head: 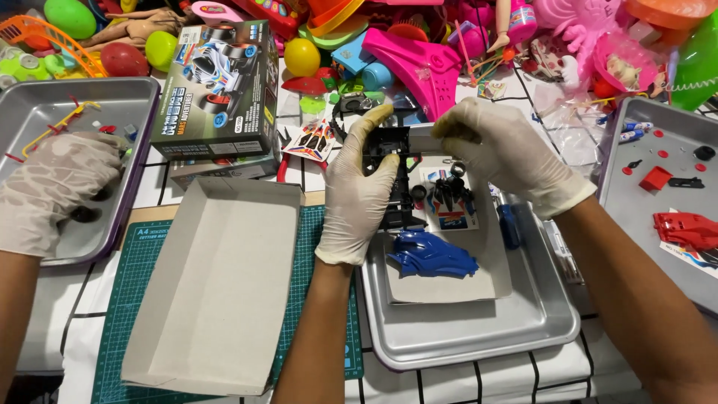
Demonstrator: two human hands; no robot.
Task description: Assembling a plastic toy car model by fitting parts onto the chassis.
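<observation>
Both my hands wear pale gloves and hold a black toy car chassis (pixel 390 144) above a silver tray (pixel 479 329). My left hand (pixel 360 196) grips its left side with the thumb on top. My right hand (pixel 502 153) pinches its right end. Below them, on a sheet of card in the tray, lie a blue car body shell (pixel 434 256), a sticker sheet (pixel 453 217) and several small black parts (pixel 447 191).
An open cardboard box lid (pixel 217 284) rests on a green cutting mat (pixel 146 254). A printed toy car box (pixel 217 90) stands behind it. Another person's gloved hand (pixel 56 187) rests in the left tray (pixel 37 105). The right tray (pixel 643 194) holds red parts (pixel 684 228). Colourful toys crowd the back.
</observation>
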